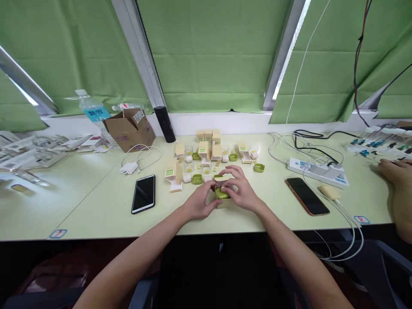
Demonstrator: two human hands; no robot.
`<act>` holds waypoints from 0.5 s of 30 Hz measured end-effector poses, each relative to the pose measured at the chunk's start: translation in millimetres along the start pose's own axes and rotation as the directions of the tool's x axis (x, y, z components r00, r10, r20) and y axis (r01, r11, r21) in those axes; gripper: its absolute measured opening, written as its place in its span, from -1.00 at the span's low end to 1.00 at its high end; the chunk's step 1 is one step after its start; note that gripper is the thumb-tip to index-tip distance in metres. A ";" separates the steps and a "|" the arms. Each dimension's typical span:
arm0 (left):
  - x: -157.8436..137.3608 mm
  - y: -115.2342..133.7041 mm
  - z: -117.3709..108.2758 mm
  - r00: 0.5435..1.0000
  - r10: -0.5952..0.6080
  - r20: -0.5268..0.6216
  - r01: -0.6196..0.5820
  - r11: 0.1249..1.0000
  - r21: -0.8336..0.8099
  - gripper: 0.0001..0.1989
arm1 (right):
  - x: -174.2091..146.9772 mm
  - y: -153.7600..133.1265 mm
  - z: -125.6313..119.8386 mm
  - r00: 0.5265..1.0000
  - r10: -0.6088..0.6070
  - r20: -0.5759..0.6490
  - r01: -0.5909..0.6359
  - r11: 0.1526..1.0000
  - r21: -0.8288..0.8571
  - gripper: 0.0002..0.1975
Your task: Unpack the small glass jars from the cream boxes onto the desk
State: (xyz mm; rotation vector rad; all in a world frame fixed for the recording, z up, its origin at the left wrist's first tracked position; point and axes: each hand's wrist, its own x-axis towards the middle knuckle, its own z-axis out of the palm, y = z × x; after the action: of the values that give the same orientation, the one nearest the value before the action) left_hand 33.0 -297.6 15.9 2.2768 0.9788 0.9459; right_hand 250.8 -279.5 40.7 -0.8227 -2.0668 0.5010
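Near the table's front edge, a small cream box (224, 203) stands with its top flap raised. My left hand (200, 201) wraps round its left side, thumb in front. My right hand (240, 189) has its fingers on a green plastic case (222, 194) lying in the box's mouth. Just behind my hands are a green tray (197, 179), a white cylindrical piece (187, 178) and an open cream box (172, 175). Another green tray (259, 167) lies to the right. My fingers partly hide the case and the box's inside.
Several small boxes (208, 136) stand at the back. A phone (143, 194) lies left, another phone (307, 196) right, near a power strip (317, 171) with cables. A cardboard box (130, 131) and black cylinder (164, 124) stand at back left. Another person's hand (397, 180) rests far right.
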 end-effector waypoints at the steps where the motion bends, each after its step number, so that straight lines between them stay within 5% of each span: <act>1: 0.2 -0.6 0.4 1.000 0.004 -0.002 -0.004 1.000 -0.013 -0.58 | -0.3 -0.6 0.1 0.999 -0.007 -0.050 0.009 0.999 0.035 -0.85; 9: -1.3 -8.9 4.8 0.999 0.008 -0.053 -0.011 0.998 -0.060 -0.41 | -1.3 -2.9 -5.9 0.952 0.265 -0.151 -0.157 0.849 0.504 -0.74; 15: -2.0 -9.9 5.2 0.996 0.044 -0.080 -0.047 0.998 -0.030 -0.43 | 0.6 5.0 -13.4 0.874 0.364 -0.321 -0.111 0.793 0.598 -0.67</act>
State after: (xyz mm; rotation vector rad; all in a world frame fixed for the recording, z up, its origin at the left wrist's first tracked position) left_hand 31.6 -293.7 5.4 2.2594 0.9416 1.0705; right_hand 263.4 -274.8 45.7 -0.7511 -1.3005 0.9372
